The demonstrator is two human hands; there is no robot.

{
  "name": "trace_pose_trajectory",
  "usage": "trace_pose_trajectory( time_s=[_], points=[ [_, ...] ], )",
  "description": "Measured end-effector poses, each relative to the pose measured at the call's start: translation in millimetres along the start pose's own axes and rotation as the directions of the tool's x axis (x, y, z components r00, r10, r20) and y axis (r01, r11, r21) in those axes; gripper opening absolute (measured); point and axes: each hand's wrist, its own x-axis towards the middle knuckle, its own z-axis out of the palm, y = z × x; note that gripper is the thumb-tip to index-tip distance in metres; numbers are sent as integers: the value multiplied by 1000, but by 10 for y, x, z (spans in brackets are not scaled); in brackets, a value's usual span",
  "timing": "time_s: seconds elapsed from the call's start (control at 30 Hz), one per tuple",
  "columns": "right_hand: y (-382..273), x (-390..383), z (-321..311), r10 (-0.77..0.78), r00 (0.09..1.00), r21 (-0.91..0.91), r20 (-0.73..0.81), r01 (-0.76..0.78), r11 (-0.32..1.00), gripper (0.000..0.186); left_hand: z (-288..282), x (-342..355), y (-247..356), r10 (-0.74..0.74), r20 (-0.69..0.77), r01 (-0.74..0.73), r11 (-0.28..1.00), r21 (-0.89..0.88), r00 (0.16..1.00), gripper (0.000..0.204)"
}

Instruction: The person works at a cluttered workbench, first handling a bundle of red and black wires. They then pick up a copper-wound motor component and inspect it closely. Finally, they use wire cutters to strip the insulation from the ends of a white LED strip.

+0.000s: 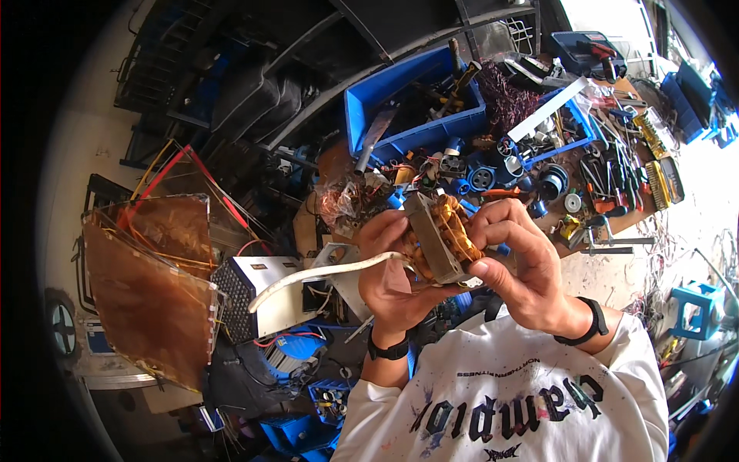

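Observation:
Both of my hands grip a metal coil assembly (431, 235), a stack of grey laminated plates with yellow-orange copper windings, held up in front of my chest. My left hand (385, 285) is closed round its left side and underside, thumb on top near the plates. The fingers of my right hand (519, 277) are curled onto the windings on the right, with the thumb at the lower right corner. A thick off-white cable (308, 273) runs from the assembly past my left hand and off to the left.
Beyond my hands is a cluttered bench with a blue crate (408, 138), hand tools (616, 173) and loose parts. To the left are a brown sheet-covered frame (146, 292) and a white perforated metal case (262, 300). A light-blue stool (693, 312) stands at the right.

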Motion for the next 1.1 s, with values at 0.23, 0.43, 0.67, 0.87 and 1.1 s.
trace_pose_trajectory(
  time_s=[0.23, 0.43, 0.67, 0.87, 1.1],
  points=[
    [-26, 10, 0, -72, 997, -122, 32, 75, 990, 19, 26, 12, -3, 74, 4, -74, 997, 23, 997, 87],
    [2, 9, -10, -92, 995, -110, 44, 96, 989, 18, -24, -43, -80, 122, 18, -123, 985, 122, 992, 95],
    [-7, -8, -17, -99, 994, -109, 47, 104, 989, 19, -25, -84, -77, 113, 8, -113, 987, 118, 994, 92],
    [-16, -12, -12, -148, 988, -141, 43, 152, 978, 20, 22, -85, -53, 110, -16, -109, 992, 63, 994, 92],
    [-23, -18, -10, -147, 988, -150, 50, 153, 977, 23, 5, -79, -47, 108, 9, -108, 994, -24, 994, 81]
  ],
)
